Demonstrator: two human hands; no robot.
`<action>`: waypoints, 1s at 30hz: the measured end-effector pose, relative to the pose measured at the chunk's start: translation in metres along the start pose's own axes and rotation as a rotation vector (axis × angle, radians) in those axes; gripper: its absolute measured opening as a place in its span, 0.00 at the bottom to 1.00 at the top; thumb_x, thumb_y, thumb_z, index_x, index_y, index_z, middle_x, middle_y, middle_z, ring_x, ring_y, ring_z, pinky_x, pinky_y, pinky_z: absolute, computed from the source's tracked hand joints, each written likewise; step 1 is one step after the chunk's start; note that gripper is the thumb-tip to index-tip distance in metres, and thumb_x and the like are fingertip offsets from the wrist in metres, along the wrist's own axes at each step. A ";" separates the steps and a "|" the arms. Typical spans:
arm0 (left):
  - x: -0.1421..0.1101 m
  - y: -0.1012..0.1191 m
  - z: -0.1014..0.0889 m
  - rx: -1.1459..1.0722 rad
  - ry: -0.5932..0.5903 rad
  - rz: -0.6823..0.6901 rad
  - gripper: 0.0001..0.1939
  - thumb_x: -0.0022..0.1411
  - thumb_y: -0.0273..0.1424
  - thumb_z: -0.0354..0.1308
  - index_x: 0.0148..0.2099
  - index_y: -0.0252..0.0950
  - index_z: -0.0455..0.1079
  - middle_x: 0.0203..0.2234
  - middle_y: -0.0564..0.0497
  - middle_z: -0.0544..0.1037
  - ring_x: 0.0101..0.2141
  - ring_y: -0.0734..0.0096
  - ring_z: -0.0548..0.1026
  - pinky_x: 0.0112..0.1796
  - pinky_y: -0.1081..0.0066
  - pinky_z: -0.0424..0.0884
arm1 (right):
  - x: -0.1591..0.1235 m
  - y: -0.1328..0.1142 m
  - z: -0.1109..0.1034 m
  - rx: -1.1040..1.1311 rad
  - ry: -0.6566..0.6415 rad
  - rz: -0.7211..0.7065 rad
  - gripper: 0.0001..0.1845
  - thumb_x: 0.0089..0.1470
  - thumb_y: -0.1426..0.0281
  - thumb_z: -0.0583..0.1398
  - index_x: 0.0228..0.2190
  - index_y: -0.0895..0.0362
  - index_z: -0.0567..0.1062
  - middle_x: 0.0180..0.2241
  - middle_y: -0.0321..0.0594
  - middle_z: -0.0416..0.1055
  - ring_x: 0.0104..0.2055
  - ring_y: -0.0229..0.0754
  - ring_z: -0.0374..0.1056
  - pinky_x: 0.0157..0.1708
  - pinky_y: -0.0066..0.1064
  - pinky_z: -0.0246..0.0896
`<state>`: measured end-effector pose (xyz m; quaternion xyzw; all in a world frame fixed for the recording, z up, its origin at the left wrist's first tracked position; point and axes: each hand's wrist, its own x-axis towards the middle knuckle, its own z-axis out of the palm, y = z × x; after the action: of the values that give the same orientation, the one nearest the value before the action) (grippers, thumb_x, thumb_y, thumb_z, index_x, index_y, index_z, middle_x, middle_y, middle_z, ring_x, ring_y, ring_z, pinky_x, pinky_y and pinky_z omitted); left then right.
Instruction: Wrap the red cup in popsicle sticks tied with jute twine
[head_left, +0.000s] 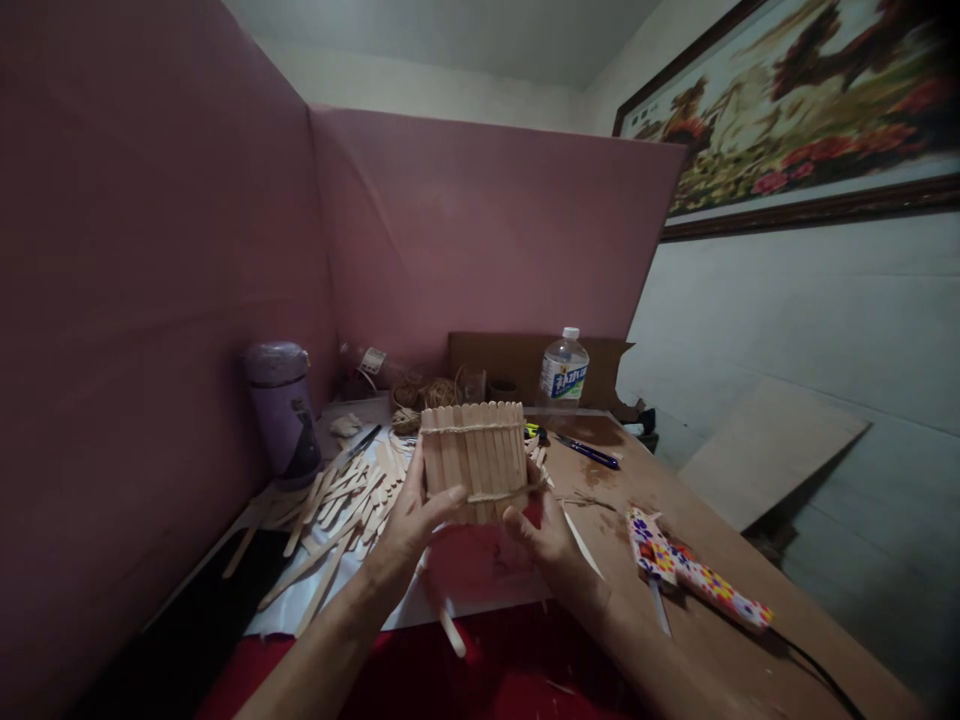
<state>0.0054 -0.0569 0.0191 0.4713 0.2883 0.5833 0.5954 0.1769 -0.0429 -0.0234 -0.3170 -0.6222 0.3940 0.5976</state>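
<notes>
Between my two hands is a panel of popsicle sticks (pixel 476 460) standing side by side, with twine running across it near the top and near the bottom. My left hand (pixel 421 505) grips its left side, the thumb lying over the lower front. On the lower right, my right hand (pixel 541 525) is closed round the edge, its thumb near the lower twine (pixel 502 494). A loose end of twine trails right from that corner. The fingers behind the panel are hidden.
Loose popsicle sticks (pixel 352 510) lie scattered on the left. A flowered glue gun (pixel 694 570) with a cord rests on the right. Behind are a pen (pixel 587 453), a plastic bottle (pixel 565 370), twine balls (pixel 435 392) and a purple tumbler (pixel 283 415).
</notes>
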 end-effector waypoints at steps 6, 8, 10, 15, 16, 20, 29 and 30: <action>0.000 0.003 0.004 0.001 -0.017 0.045 0.44 0.51 0.32 0.67 0.67 0.41 0.54 0.52 0.43 0.76 0.56 0.48 0.69 0.53 0.59 0.67 | -0.001 0.003 0.002 0.008 -0.006 -0.003 0.47 0.46 0.48 0.65 0.62 0.49 0.57 0.57 0.48 0.67 0.60 0.54 0.62 0.59 0.49 0.56; 0.001 0.003 0.004 0.024 -0.024 0.062 0.43 0.51 0.31 0.67 0.67 0.42 0.54 0.52 0.43 0.76 0.57 0.48 0.68 0.53 0.59 0.67 | -0.001 0.007 0.002 0.023 0.021 -0.022 0.48 0.46 0.49 0.66 0.62 0.49 0.56 0.57 0.48 0.67 0.59 0.54 0.63 0.58 0.49 0.58; 0.002 0.003 0.004 0.042 -0.018 0.079 0.44 0.50 0.32 0.68 0.67 0.41 0.54 0.53 0.42 0.74 0.57 0.48 0.68 0.52 0.59 0.67 | -0.001 0.008 0.003 0.026 0.048 -0.048 0.49 0.45 0.49 0.66 0.63 0.49 0.55 0.58 0.48 0.66 0.59 0.54 0.63 0.59 0.49 0.57; 0.004 -0.002 0.001 0.037 -0.013 0.063 0.46 0.48 0.32 0.69 0.67 0.42 0.54 0.56 0.41 0.71 0.56 0.45 0.68 0.51 0.58 0.68 | -0.001 0.001 0.006 0.000 0.004 -0.064 0.49 0.46 0.50 0.66 0.64 0.48 0.53 0.58 0.47 0.66 0.59 0.53 0.64 0.58 0.47 0.60; 0.005 -0.003 -0.001 0.034 -0.020 0.074 0.46 0.48 0.32 0.69 0.67 0.43 0.53 0.57 0.41 0.71 0.56 0.45 0.68 0.51 0.57 0.68 | 0.000 0.000 0.006 -0.004 0.004 -0.068 0.49 0.46 0.50 0.66 0.63 0.48 0.54 0.58 0.47 0.66 0.59 0.53 0.64 0.58 0.47 0.59; 0.007 -0.007 -0.005 0.015 -0.069 0.102 0.48 0.49 0.29 0.66 0.69 0.44 0.48 0.58 0.42 0.70 0.57 0.45 0.67 0.53 0.56 0.67 | 0.001 -0.001 0.004 -0.014 0.027 -0.064 0.49 0.44 0.48 0.66 0.63 0.50 0.56 0.58 0.49 0.66 0.60 0.54 0.62 0.60 0.49 0.56; 0.010 -0.010 -0.005 -0.036 -0.066 0.057 0.50 0.47 0.28 0.62 0.70 0.43 0.43 0.60 0.43 0.67 0.57 0.46 0.67 0.54 0.54 0.65 | -0.001 -0.006 0.005 0.058 0.039 0.008 0.49 0.44 0.50 0.67 0.62 0.50 0.57 0.57 0.48 0.66 0.59 0.53 0.63 0.60 0.47 0.55; 0.010 -0.010 -0.006 -0.023 -0.061 0.051 0.50 0.47 0.29 0.62 0.70 0.43 0.43 0.60 0.43 0.67 0.57 0.46 0.67 0.54 0.53 0.66 | -0.001 -0.008 0.006 0.062 0.033 0.009 0.48 0.44 0.50 0.67 0.62 0.50 0.57 0.57 0.48 0.67 0.58 0.53 0.63 0.59 0.47 0.56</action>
<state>0.0063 -0.0447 0.0095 0.4893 0.2512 0.5870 0.5941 0.1718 -0.0479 -0.0167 -0.3075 -0.5984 0.4104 0.6156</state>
